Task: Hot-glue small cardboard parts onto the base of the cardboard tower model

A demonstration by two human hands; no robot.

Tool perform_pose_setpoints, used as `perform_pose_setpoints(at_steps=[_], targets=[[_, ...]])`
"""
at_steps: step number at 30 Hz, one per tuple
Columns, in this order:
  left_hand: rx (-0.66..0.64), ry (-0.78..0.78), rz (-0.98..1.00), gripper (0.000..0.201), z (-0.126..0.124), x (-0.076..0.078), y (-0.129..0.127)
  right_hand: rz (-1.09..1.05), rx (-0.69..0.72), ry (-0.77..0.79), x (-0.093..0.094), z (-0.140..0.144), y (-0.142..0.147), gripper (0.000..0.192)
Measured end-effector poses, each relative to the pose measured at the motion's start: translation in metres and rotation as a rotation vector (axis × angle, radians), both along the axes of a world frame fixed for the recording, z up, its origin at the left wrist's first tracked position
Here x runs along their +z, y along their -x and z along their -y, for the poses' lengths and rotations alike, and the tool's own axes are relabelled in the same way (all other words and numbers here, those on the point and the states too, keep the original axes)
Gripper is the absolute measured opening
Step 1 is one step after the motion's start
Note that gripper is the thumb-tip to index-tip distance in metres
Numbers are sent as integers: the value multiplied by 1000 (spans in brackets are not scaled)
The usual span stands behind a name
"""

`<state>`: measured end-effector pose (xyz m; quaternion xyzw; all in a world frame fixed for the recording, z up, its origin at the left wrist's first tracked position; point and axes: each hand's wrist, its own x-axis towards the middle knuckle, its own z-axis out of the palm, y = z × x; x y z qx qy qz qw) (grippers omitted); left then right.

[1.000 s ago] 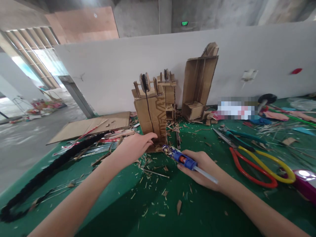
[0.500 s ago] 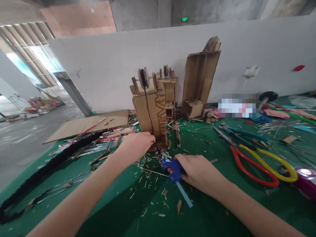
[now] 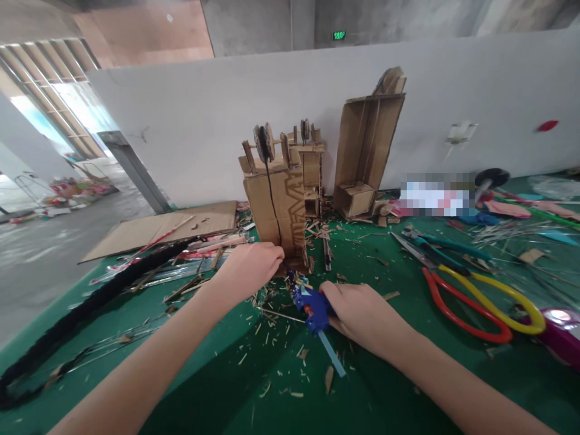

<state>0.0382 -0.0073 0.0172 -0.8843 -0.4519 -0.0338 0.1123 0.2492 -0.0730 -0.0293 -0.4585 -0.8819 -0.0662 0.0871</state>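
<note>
Head view: right hand (image 3: 362, 314) wrapped around blue glue gun (image 3: 312, 305), nozzle just ahead of fingertips at cardboard tower (image 3: 278, 208) base. Left hand (image 3: 251, 266) curled, bracing tower's lower edge. Light, crushable corrugated board; best held low at corners.

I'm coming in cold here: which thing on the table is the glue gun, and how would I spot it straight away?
Start at the tall cardboard tower standing mid-table on the green table. Just in front of its base, the right hand grips the glue gun, nozzle toward the tower. It is the only blue tool with a pale glue stick poking out the back, unlike the red and yellow scissors lying further right.
</note>
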Motion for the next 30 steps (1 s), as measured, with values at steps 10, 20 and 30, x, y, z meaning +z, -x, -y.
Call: perform_pose_setpoints(at_steps=[10,20,30], targets=[[-33,-50,-34,27,-1,0,0,5,-7,-1,-1,0,0,19],[-33,-45,-62,24,-1,-2,1,38,-10,2,-2,2,1,18],[-19,-81,-47,27,-3,-6,1,53,-54,15,-2,1,4,19]])
